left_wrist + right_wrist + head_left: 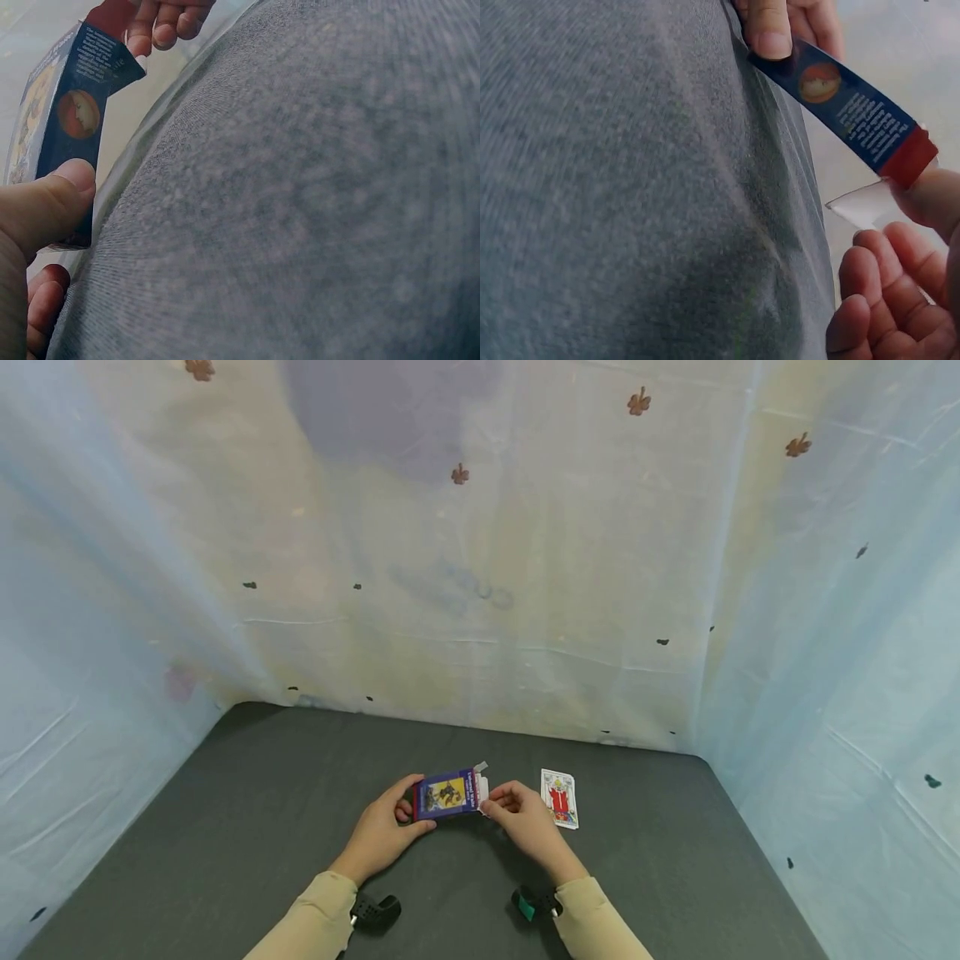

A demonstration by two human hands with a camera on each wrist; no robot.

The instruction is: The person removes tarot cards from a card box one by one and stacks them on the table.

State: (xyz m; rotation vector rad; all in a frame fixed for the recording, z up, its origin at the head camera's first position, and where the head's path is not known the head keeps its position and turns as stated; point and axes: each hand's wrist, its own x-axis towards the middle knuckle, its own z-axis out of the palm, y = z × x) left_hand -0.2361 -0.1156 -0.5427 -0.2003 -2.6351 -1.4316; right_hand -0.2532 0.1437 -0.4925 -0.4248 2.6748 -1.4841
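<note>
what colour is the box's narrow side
Mostly dark blue; the box's narrow side shows best in the right wrist view.

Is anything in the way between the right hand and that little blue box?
Nothing visible: the right hand is at the open end of the blue box. The cards lie to the right, not between them.

Lower centre: two hands (384, 833) (529, 825), two wrist devices (377, 912) (527, 906), one box (448, 794), one stack of seemingly several cards (560, 798); top: four brown clovers (639, 402).

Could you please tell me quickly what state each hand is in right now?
Left hand: closed, holding the blue box.
Right hand: at the box's open flaps; whether it grips them cannot be told.
</note>
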